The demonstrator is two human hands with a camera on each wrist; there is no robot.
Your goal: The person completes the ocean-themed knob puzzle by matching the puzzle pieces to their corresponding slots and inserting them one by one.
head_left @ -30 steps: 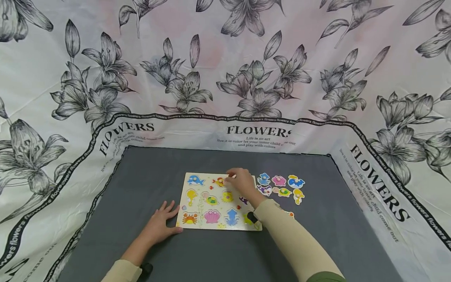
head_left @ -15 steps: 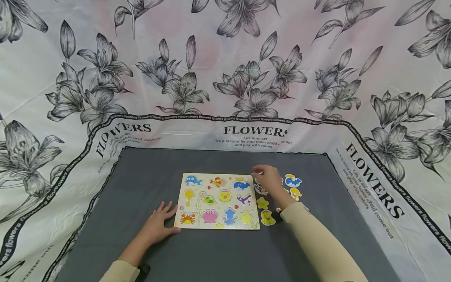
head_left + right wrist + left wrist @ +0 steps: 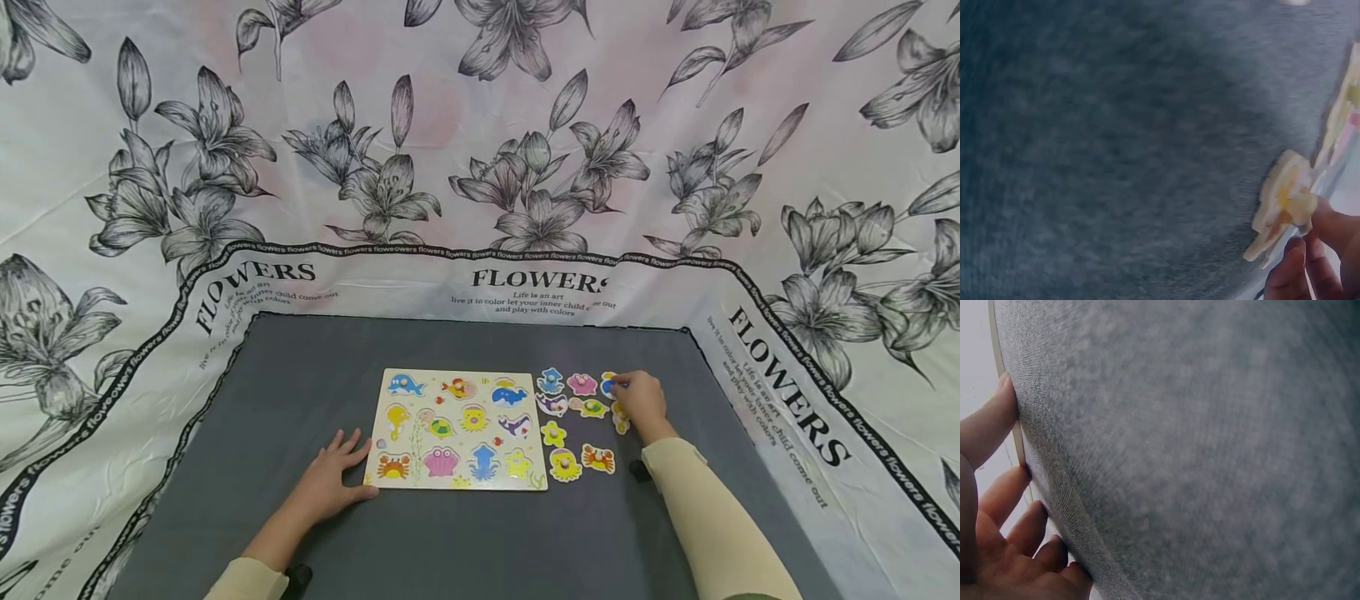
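A flat cream puzzle board with colourful sea animal pictures lies on the dark grey table. My left hand is at its left edge, fingers spread; in the left wrist view the thumb and fingertips touch the board's thin edge. To the right of the board, my right hand pinches at a blue whale puzzle piece, partly covered by the fingers. Just below that hand is a yellow seahorse piece; its pale knob shows beside my thumb in the right wrist view.
More loose pieces lie right of the board: a blue octopus, a pink one, a purple whale, a turtle, a star, a yellow octopus and a crab. Flower-printed cloth surrounds the table.
My right hand has moved from over the fish picture near the board's top, past its right edge, to the whale piece. The left hand stays at the board's left edge.
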